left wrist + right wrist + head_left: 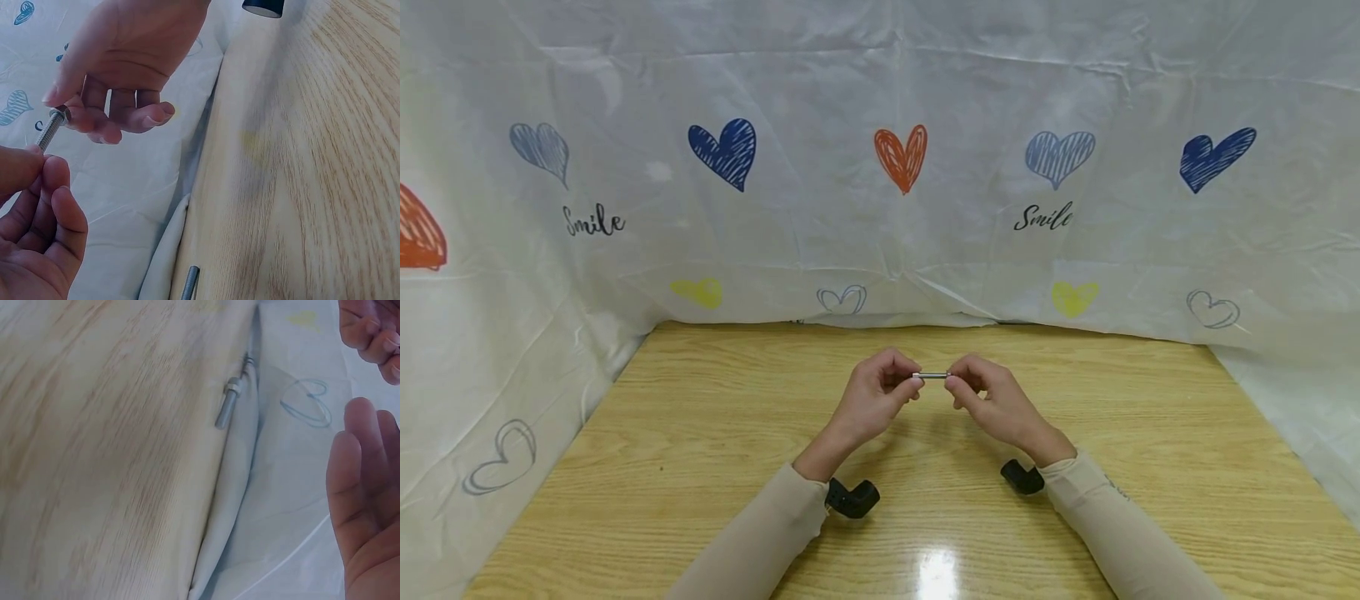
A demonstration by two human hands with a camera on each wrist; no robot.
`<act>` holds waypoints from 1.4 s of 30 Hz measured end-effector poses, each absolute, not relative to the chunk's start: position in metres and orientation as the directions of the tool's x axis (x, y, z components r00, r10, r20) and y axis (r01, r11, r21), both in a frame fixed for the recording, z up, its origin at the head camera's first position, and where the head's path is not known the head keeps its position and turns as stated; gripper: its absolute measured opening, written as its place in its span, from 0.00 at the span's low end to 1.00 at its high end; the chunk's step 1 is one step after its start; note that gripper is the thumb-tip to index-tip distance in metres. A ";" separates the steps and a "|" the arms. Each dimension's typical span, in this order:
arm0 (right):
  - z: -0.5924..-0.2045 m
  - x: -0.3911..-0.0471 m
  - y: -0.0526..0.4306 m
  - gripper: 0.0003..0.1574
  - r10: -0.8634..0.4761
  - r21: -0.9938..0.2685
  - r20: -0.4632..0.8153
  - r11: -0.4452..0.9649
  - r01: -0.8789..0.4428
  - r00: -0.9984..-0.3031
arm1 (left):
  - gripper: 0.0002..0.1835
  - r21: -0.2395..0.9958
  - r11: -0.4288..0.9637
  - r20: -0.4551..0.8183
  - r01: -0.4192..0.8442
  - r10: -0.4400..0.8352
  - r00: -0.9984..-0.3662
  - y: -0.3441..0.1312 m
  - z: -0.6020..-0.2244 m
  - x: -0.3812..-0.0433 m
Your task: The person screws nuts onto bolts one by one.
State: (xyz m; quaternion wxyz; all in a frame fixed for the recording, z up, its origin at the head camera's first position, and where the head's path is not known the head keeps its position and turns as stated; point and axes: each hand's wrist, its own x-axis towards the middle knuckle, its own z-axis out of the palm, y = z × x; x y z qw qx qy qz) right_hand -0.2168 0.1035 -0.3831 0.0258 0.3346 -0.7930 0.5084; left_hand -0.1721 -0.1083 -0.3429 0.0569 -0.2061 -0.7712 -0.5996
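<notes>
Where left hand (872,398) pinches bolt (933,376), end hidden.

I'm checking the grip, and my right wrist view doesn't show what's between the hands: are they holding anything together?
Observer: Yes, the left hand and right hand pinch opposite ends of a slim metal rod.
Operator: Smooth or threaded?
Observer: Threaded, by the left wrist view.
Operator: Anything on it by the right hand?
Observer: A wider metal piece, at the right fingertips.
</notes>
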 end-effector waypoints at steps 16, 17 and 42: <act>-0.365 -0.201 0.099 0.13 -0.513 -0.759 0.463 0.191 -0.622 -0.722 | 0.04 0.898 0.218 0.328 0.383 0.249 -0.911 -0.106 -0.339 -0.166; -0.369 -0.204 0.100 0.13 -0.516 -0.757 0.463 0.192 -0.624 -0.720 | 0.04 0.898 0.218 0.327 0.383 0.250 -0.911 -0.106 -0.340 -0.166; -0.378 -0.196 0.117 0.16 -0.554 -0.776 0.426 0.184 -0.604 -0.716 | 0.05 0.902 0.242 0.315 0.358 0.200 -0.928 -0.090 -0.332 -0.138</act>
